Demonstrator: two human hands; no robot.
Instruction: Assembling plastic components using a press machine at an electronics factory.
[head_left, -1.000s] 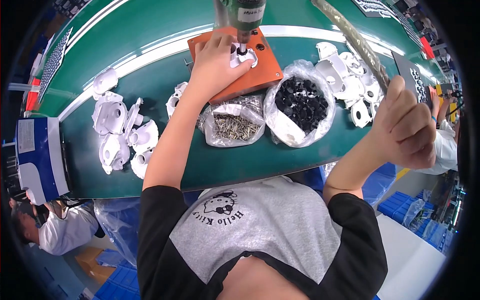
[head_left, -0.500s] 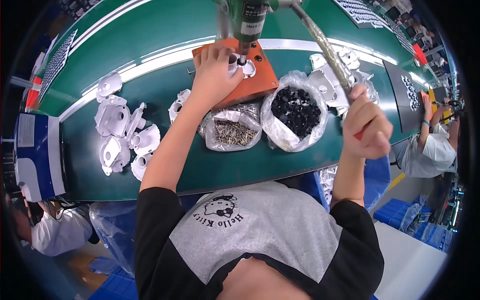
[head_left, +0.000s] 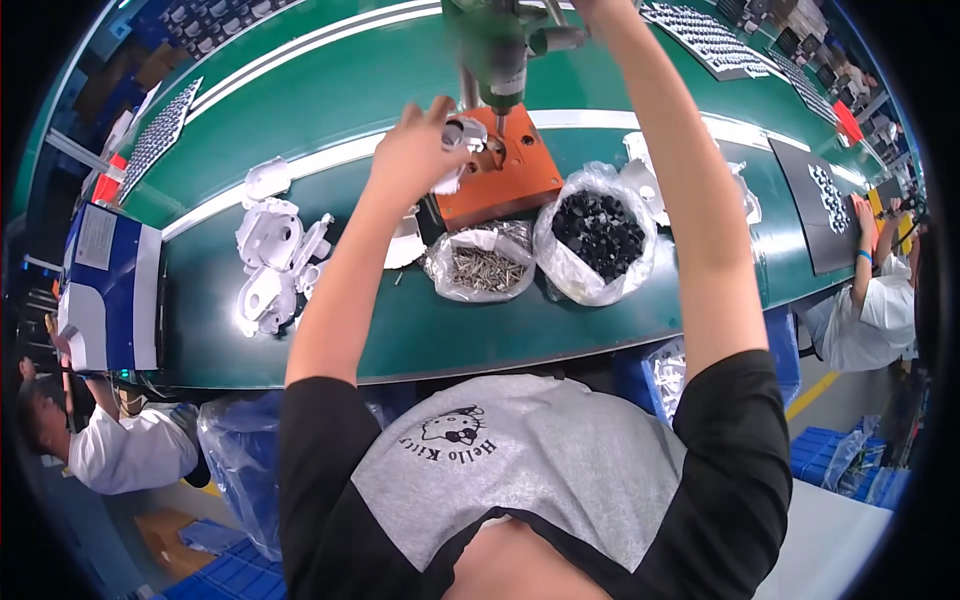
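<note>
My left hand (head_left: 415, 150) is closed round a white plastic housing (head_left: 450, 184), lifted at the left side of an orange fixture block (head_left: 510, 190). Above the block stands a green bench press (head_left: 490, 50), blurred, its spindle (head_left: 501, 124) pointing down at it. My right arm reaches far up past the press. Only the lower part of my right hand (head_left: 603, 8) shows at the top edge, its fingers cut off from view. The press lever's grip is out of sight too.
On the green bench, a bag of metal pins (head_left: 485, 270) lies beside a bag of black plastic parts (head_left: 598, 235). White housings (head_left: 270, 240) lie at the left, others (head_left: 648, 185) behind my right arm. A blue-and-white machine (head_left: 110, 290) stands at the left end. Co-workers (head_left: 865, 310) sit at both sides.
My right hand has swung up and away, and the lever with it has left the view. My left hand has drawn the white housing off the orange block to the left.
</note>
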